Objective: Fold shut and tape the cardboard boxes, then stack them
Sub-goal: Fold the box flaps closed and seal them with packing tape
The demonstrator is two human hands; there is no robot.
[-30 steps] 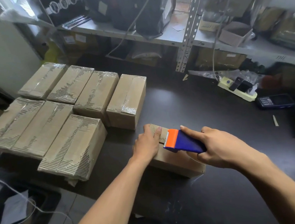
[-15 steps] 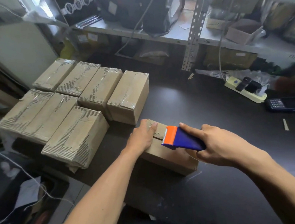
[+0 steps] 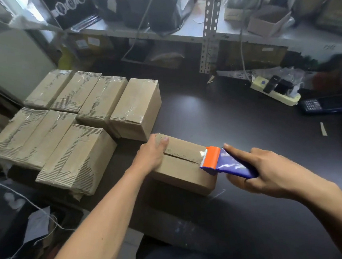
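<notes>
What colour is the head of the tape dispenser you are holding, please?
Orange, on a blue handle: tape dispenser in the right hand, clear in the head view.

one head-worn view, looking forward and down, close over the dark table [image 3: 237, 123].

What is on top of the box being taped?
The left hand rests on the box at its far end; the tape dispenser, held by the right hand, sits at the near end. Contents hidden.
</notes>
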